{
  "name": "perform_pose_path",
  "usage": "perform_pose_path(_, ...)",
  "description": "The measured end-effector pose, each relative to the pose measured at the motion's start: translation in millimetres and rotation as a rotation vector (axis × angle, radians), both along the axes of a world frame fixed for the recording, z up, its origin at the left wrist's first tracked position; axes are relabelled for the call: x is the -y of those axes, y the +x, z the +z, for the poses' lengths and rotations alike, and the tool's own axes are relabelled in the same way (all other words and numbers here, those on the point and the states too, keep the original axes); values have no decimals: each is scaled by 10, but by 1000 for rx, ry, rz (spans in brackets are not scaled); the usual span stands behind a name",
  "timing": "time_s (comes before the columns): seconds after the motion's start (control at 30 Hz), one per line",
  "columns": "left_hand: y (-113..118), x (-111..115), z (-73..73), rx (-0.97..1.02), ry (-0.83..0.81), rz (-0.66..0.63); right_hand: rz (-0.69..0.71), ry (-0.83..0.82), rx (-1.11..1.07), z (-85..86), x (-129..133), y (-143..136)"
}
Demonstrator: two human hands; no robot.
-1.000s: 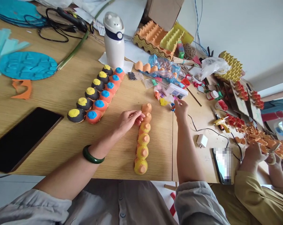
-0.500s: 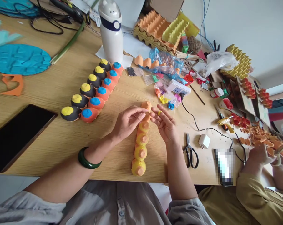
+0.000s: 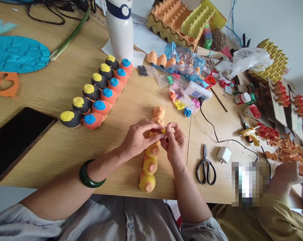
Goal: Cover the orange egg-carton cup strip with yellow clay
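My left hand [image 3: 141, 138] and my right hand [image 3: 175, 142] meet over an orange egg-carton strip [image 3: 150, 165], whose lower cups are coated yellow around orange tips. Between the fingertips of both hands is a small piece of yellow clay [image 3: 163, 131], pinched from either side. The strip's top cups, above my hands, are plain orange, and its middle is partly hidden by my fingers. Left of my hands lies a double row of cups [image 3: 99, 105]: black ones topped with yellow beside orange-red ones topped with blue.
A black phone [image 3: 20, 140] and a blue oval [image 3: 18, 55] lie left. A white bottle [image 3: 120, 33] stands behind. Bagged clay [image 3: 180, 100], a power strip [image 3: 198, 91], scissors [image 3: 206, 167] and a charger [image 3: 224, 154] are right. Another person's hand [image 3: 289, 172] is far right.
My right hand's fingers have curled in and both hands have come together at the yellow clay. The view has shifted slightly.
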State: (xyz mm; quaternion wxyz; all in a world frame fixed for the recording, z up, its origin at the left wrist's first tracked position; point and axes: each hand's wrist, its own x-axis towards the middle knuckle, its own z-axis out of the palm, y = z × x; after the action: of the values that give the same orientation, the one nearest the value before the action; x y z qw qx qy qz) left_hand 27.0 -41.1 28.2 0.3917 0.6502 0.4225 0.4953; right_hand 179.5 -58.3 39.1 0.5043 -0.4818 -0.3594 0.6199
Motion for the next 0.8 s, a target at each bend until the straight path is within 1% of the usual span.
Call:
perform_pose_path(0.17,-29,-12,23,43,-85,32,87,15,-24,42,-26,94)
perform_pose_path(0.27,-29,-2,35,89,-114,43,109,19,-61,56,-55,149)
perform_pose_path(0.37,-26,13,63,91,-113,62,123,23,-98,48,-70,175)
perform_pose_path(0.43,-28,16,76,58,-88,71,139,17,-97,35,-72,174)
perform_pose_path(0.63,-43,-8,49,-58,123,33,178,-7,-70,11,-65,167)
perform_pose_path(0.7,-44,-10,49,-79,133,54,190,-18,-69,19,-70,182)
perform_pose_path(0.8,-46,2,77,-55,90,112,214,-26,-100,26,-84,213)
